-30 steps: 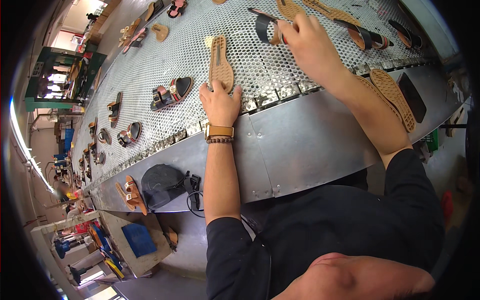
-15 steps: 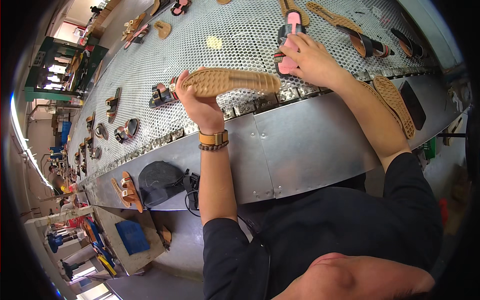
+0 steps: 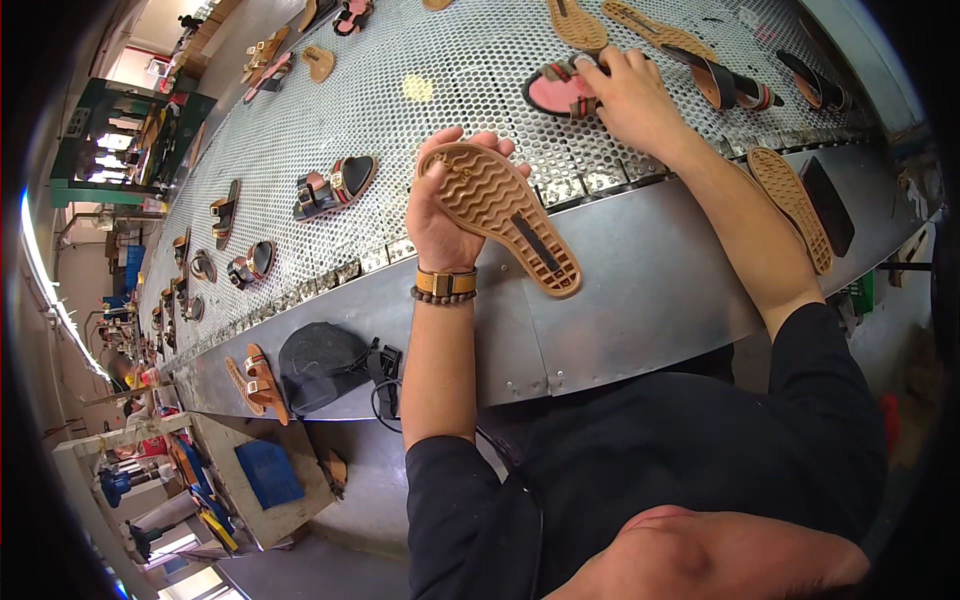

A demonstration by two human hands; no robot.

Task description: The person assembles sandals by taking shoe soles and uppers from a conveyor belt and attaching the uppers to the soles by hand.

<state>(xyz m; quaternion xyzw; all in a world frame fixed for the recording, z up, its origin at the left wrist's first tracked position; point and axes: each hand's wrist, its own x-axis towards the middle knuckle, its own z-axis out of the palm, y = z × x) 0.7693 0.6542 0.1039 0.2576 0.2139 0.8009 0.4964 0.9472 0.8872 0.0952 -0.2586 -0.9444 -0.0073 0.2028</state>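
Note:
My left hand (image 3: 443, 215) holds a tan shoe sole (image 3: 505, 205) by its wide end, thumb across the wavy tread and fingers behind. Its narrow end, with a dark inset strip, angles down over the metal ledge. On the perforated belt, my right hand (image 3: 640, 105) grips one end of a sandal (image 3: 555, 90) with a pink footbed, black edging and striped straps; the fingers partly hide that end. Just beyond this hand, a tan sole (image 3: 577, 25) lies tread up. Another tan sole (image 3: 655, 28) lies to its right, beside a black-strapped sandal (image 3: 722, 82).
Several sandals (image 3: 335, 187) stand along the perforated belt (image 3: 430, 130) to the left. The metal ledge (image 3: 640, 270) carries a black mesh cap (image 3: 322, 365) and a brown sandal (image 3: 264, 383) at left. A sole (image 3: 792, 205) and a dark flat object (image 3: 828, 205) lie at right.
My left hand has moved slightly right and turned the sole from level to slanting down. My right hand has swung the pink sandal from upright to sideways, its free end now pointing left.

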